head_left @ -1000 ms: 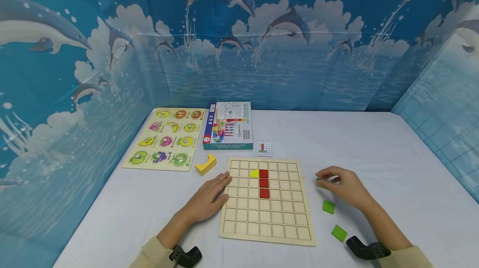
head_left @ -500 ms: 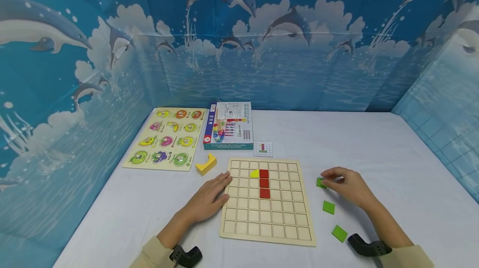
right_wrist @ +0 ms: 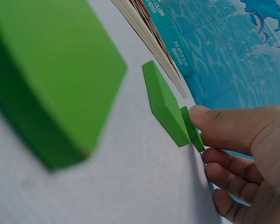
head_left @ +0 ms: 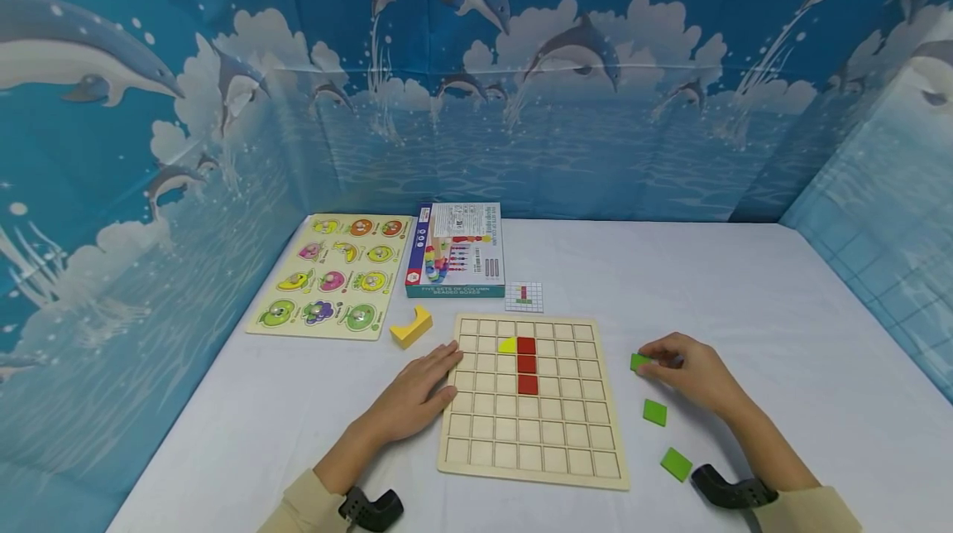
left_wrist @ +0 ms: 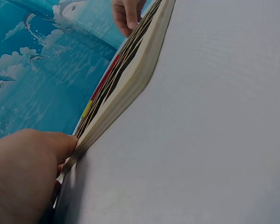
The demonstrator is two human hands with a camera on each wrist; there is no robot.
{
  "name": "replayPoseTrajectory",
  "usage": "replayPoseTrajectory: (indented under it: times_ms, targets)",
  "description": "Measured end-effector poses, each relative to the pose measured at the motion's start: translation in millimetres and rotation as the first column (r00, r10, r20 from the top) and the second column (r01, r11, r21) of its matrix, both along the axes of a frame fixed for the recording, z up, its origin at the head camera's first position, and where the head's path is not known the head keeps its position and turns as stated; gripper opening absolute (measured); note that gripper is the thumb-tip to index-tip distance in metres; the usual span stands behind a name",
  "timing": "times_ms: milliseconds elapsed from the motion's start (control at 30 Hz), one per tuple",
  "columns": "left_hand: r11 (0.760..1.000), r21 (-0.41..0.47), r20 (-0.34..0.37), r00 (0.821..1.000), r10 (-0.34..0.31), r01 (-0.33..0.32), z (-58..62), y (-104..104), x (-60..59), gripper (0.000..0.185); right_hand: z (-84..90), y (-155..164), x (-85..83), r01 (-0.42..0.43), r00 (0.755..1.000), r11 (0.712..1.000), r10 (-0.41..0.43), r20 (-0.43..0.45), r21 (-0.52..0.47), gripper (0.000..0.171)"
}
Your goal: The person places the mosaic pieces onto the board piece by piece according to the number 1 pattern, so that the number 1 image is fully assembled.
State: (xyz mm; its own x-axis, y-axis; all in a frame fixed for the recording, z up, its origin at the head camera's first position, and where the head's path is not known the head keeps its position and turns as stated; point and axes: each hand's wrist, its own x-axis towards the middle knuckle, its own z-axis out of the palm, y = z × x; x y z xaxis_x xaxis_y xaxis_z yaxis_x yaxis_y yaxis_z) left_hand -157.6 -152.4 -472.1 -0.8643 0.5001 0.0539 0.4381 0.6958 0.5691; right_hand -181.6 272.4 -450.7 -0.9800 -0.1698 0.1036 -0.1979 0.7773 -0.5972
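Observation:
A wooden grid board point(head_left: 566, 450) lies in front of me, holding a column of three red tiles point(head_left: 525, 365) and a yellow piece point(head_left: 507, 344). My left hand point(head_left: 428, 380) rests flat on the table, fingers against the board's left edge point(left_wrist: 130, 74). To the right of the board my right hand point(head_left: 658, 361) pinches a small green tile point(head_left: 639, 362) at its fingertips. In the right wrist view the thumb point(right_wrist: 219, 123) presses that green tile point(right_wrist: 192, 130). Two more green tiles point(head_left: 654, 412) point(head_left: 675, 463) lie nearer me on the table.
A small pattern card point(head_left: 524, 296) lies just beyond the board. A bead-game box point(head_left: 456, 250), a fruit peg puzzle point(head_left: 331, 275) and a yellow block point(head_left: 410, 326) sit at the back left. Blue dolphin-print walls enclose the white table point(head_left: 744, 293).
My right hand has drawn slightly to the right, and more of the green tile at its fingertips now shows. The left hand and the board have not moved.

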Motion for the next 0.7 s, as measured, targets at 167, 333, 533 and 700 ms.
replayPoseTrajectory:
  times_ms: [167,333,533,700]
  targets:
    - [1.000,0.000,-0.002,1.000,0.000,0.000,-0.3,-0.2,-0.1,0.055,-1.6,-0.1,-0.6,-0.008,1.000,1.000,0.008,-0.023,0.011,0.025]
    - [1.000,0.001,-0.006,1.000,-0.001,0.001,-1.3,-0.6,-0.3,0.055,-2.4,-1.1,-0.2,-0.006,1.000,1.000,0.006,-0.029,-0.007,0.024]
    - [1.000,0.005,-0.002,1.000,0.001,-0.001,-1.9,-0.8,-0.1,0.055,-1.1,-2.9,0.9,-0.005,1.000,0.999,0.005,-0.012,-0.039,0.022]
    - [1.000,0.005,-0.001,1.000,0.002,-0.002,-1.8,-0.8,-0.1,0.055,-0.3,-3.9,1.0,-0.002,1.000,0.999,0.002,-0.004,-0.048,0.016]
